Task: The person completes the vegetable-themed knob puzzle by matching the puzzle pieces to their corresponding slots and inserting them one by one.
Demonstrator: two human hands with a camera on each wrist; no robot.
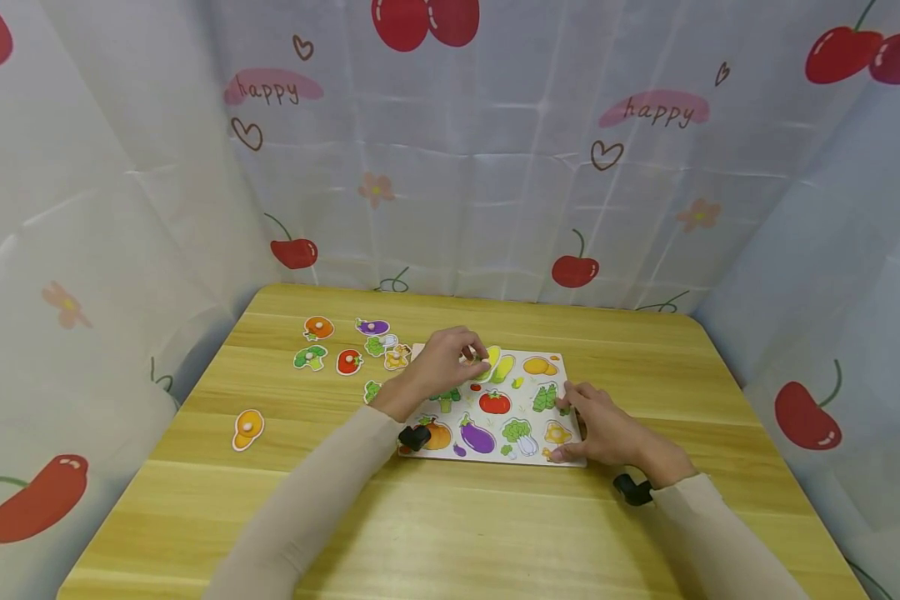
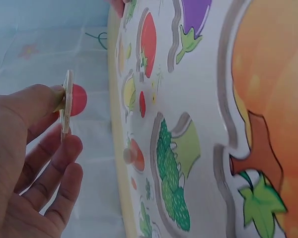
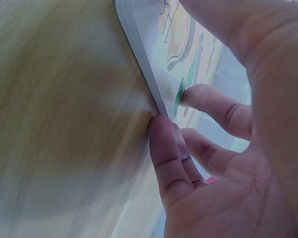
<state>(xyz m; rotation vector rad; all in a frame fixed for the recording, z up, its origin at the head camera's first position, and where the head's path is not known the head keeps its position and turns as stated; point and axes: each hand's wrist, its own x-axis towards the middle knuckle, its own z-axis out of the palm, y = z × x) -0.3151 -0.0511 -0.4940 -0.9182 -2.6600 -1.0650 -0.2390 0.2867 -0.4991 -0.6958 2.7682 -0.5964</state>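
My left hand (image 1: 450, 354) pinches a thin yellow puzzle piece (image 1: 492, 357) between thumb and fingers, over the top row of the vegetable puzzle board (image 1: 461, 402). The left wrist view shows this piece (image 2: 67, 101) edge-on, with a rounded red-pink knob on its face and the other fingers loosely bent. Its picture is mostly hidden. At the board's right edge rests my right hand (image 1: 607, 425), thumb near the lower corner. In the right wrist view one fingertip (image 3: 161, 131) touches the board's side and another lies on its top.
Left of the board lie loose knobbed pieces: a pumpkin (image 1: 318, 327), an eggplant (image 1: 372, 327), a broccoli (image 1: 311, 357), a tomato (image 1: 349, 362) and several others. An orange-yellow piece (image 1: 248, 429) lies apart, nearer the front. Printed curtains (image 1: 487, 200) surround the wooden table (image 1: 457, 525).
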